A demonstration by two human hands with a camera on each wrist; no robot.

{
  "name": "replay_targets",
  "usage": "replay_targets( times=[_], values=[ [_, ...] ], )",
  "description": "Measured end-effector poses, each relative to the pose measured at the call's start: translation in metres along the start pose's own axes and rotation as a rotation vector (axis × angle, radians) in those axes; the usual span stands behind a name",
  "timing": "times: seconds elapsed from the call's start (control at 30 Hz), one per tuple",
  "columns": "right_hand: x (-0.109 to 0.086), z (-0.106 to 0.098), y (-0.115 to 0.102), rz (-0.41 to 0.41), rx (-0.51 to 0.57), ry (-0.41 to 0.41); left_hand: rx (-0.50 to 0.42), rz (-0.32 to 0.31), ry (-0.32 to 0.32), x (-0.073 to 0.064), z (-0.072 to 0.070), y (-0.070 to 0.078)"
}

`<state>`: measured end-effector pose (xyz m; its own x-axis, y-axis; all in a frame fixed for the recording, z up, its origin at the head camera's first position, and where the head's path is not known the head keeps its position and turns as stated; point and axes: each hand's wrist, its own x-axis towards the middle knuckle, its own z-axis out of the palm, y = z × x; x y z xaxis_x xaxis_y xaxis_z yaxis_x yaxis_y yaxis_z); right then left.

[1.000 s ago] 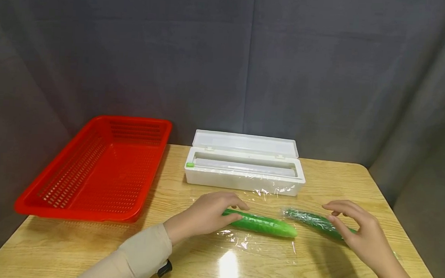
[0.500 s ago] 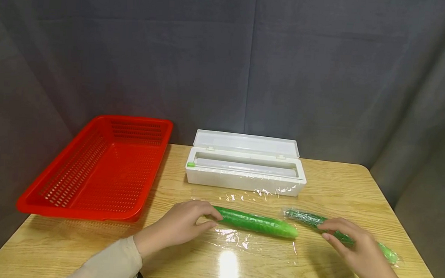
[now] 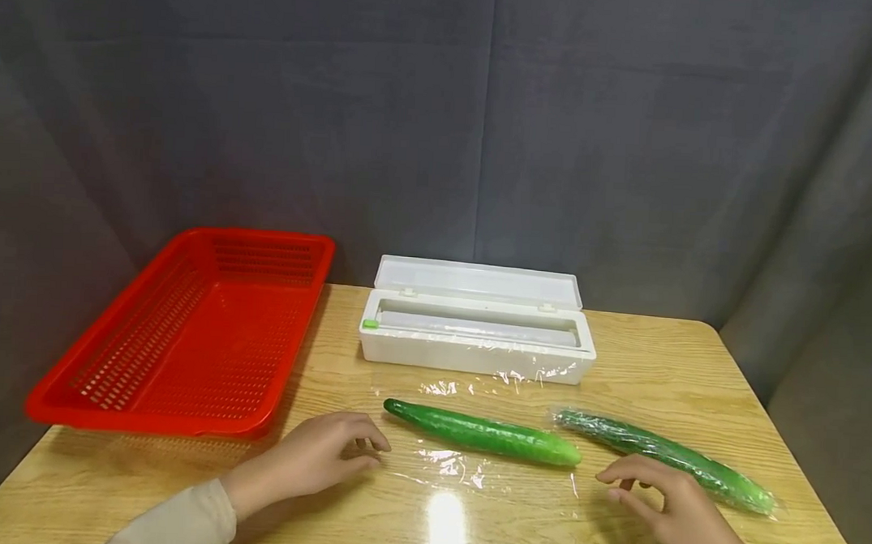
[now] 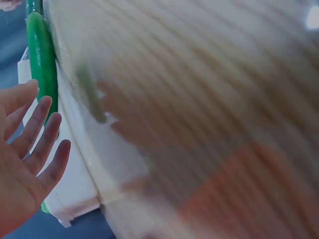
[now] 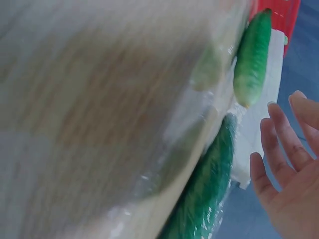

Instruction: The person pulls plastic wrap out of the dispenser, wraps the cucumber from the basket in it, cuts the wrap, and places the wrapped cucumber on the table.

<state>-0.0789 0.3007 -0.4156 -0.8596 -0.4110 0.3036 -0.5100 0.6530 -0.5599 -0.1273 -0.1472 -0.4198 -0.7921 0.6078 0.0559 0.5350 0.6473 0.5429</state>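
An unwrapped cucumber lies on a sheet of clear cling film in the middle of the table. My left hand hovers just left of the cucumber's dark end, fingers loosely bent and holding nothing; the left wrist view shows the cucumber beyond the spread fingers. To the right lies a second cucumber wrapped in film. In front of it my right hand holds nothing, its fingers relaxed. Both cucumbers also show in the right wrist view, the wrapped cucumber nearer.
Behind the cucumbers stands a white cling film dispenser with its lid raised and a roll inside. Film runs from its front onto the table. A red plastic basket sits at the left, and a grey curtain hangs behind the table.
My left hand has left the unwrapped cucumber, moving left and toward me. The right hand has come away from above the wrapped cucumber, toward me and slightly left. Both cucumbers lie where they were.
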Motion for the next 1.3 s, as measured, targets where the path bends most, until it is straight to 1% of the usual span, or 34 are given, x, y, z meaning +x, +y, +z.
replay_targets(
  times=[0.13,0.23,0.33,0.47,0.5,0.63,0.67,0.77,0.9,1.0,1.13,1.3],
  values=[
    [0.001,0.005,0.003,-0.001,0.054,-0.065,-0.005,-0.02,0.008,-0.004,0.0,-0.007],
    [0.002,0.007,0.006,0.001,0.108,-0.141,-0.004,-0.028,0.011,-0.006,0.0,-0.012],
    [0.004,0.008,0.009,0.047,0.157,-0.236,-0.002,-0.032,-0.002,-0.007,-0.001,-0.016],
    [0.007,0.01,0.008,0.126,0.191,-0.327,0.003,-0.042,-0.04,-0.008,-0.003,-0.019],
    [0.008,0.01,0.007,0.136,0.194,-0.336,0.005,-0.044,-0.047,-0.009,-0.003,-0.019],
    [0.011,0.012,0.007,0.109,0.161,-0.335,0.016,-0.04,-0.064,-0.008,-0.004,-0.022],
    [0.011,0.012,0.008,0.097,0.139,-0.328,0.019,-0.039,-0.067,-0.008,-0.004,-0.022],
    [0.013,0.014,0.008,0.112,0.098,-0.345,0.019,-0.03,-0.073,-0.007,-0.006,-0.023],
    [0.015,0.016,0.007,0.137,0.036,-0.383,0.038,-0.012,-0.058,-0.006,-0.006,-0.025],
    [0.016,0.018,0.007,0.13,-0.006,-0.401,0.064,0.0,-0.045,-0.005,-0.005,-0.026],
    [0.018,0.02,0.007,0.107,-0.042,-0.405,0.093,-0.002,-0.046,-0.004,-0.004,-0.025],
    [0.019,0.022,0.006,0.048,-0.093,-0.393,0.16,0.025,-0.035,-0.004,-0.003,-0.022]
  ],
)
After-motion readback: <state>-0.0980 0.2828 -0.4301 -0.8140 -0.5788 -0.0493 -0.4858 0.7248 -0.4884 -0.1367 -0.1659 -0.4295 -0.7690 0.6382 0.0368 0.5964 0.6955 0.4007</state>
